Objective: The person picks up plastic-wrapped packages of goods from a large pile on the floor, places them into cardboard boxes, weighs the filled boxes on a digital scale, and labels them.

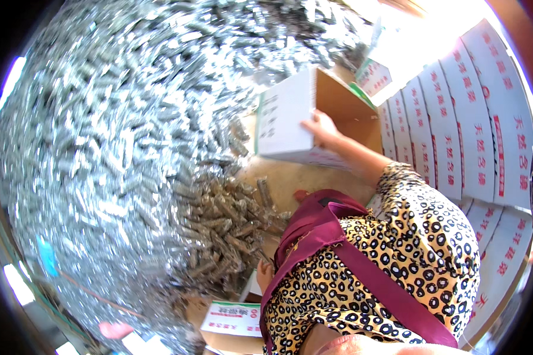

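Observation:
My right hand grips the rim of an open white cardboard carton, thumb on the outer wall. The carton is tipped on its side, and its bare brown interior faces right. Lower down, my left hand is partly hidden by the maroon apron; its fingers are at the edge of a white carton panel, and their hold is unclear. Close by lies an open carton flap bearing print. A heap of small brown packets in clear wrap lies between my hands.
A huge pile of shiny, clear-wrapped packets covers the left side. Stacked white printed cartons form a wall at right. Another carton stands beyond the tipped one. Bare tan floor shows before me. A blue object rests on the pile.

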A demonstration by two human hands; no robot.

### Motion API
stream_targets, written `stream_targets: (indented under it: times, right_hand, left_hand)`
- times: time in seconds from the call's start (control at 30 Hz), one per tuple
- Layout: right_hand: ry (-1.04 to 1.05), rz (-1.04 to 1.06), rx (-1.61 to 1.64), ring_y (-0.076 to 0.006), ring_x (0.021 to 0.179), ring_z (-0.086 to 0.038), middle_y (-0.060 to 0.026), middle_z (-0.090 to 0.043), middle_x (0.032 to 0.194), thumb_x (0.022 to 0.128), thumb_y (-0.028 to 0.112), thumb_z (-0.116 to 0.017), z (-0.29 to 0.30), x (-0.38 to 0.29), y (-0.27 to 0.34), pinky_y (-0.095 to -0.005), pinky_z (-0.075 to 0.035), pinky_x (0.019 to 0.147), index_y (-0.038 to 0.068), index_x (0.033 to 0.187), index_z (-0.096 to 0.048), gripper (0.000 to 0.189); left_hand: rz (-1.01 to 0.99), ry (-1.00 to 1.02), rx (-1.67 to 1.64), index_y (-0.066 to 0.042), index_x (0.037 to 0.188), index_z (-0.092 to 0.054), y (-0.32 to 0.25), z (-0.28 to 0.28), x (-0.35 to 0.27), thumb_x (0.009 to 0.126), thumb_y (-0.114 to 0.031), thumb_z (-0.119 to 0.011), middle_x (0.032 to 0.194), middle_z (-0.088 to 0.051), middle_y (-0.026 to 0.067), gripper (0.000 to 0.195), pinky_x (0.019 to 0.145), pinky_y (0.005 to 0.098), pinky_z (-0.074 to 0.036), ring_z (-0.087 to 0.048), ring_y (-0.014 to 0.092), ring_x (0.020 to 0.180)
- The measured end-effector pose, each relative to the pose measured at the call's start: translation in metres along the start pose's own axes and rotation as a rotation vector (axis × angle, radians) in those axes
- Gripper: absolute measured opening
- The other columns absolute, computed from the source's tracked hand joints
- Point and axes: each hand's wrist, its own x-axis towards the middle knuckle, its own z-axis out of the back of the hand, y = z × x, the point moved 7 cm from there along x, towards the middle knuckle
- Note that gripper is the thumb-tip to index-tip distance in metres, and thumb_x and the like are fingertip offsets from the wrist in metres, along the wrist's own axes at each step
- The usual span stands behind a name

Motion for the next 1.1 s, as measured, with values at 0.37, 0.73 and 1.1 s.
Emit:
stream_targets:
  times: [0.37, 0.73, 1.1]
  right_hand:
    - [0.280, 0.571, -0.374, -0.0359, 0.064, -0.061, -0.0185, -0.060, 0.067, 0.074, 0.024, -0.058, -0.127, -0.126, 0.053, -0.0448, -0.050, 0.058, 0.002, 0.095, -0.059, 0.030]
    - [0.743, 0.684, -0.722, -0.0334, 0.067, -0.064, -0.0129, -0.066, 0.071, 0.075, 0.023, -0.054, -0.261, -0.179, 0.025, -0.0444, -0.049, 0.057, 0.007, 0.074, -0.065, 0.019]
    - [0.042, 0.192, -0.390, -0.0271, 0.090, -0.062, -0.0120, -0.064, 0.096, 0.076, 0.005, -0.059, -0.016, -0.009, 0.005, -0.0378, -0.050, 0.079, 0.008, 0.104, -0.062, 0.029]
  left_hand:
    - [-0.460, 0.030, -0.018, -0.008, 0.146, -0.009, -0.302, -0.051, 0.012, 0.089, -0.015, -0.058, 0.144, -0.026, 0.0180, 0.076, 0.101, 0.0393, -0.033, -0.032, 0.030, 0.128]
    - [0.502, 0.297, -0.570, -0.004, 0.120, -0.050, -0.175, -0.015, 0.120, 0.090, -0.036, -0.050, 0.118, -0.055, 0.0117, 0.044, 0.093, 0.0409, -0.042, -0.052, 0.026, 0.109]
    - [0.623, 0.257, -0.430, -0.002, 0.118, -0.049, -0.115, 0.024, 0.241, 0.072, -0.002, -0.052, 0.110, -0.055, 0.0142, 0.046, 0.081, 0.0521, -0.047, -0.055, 0.034, 0.100]
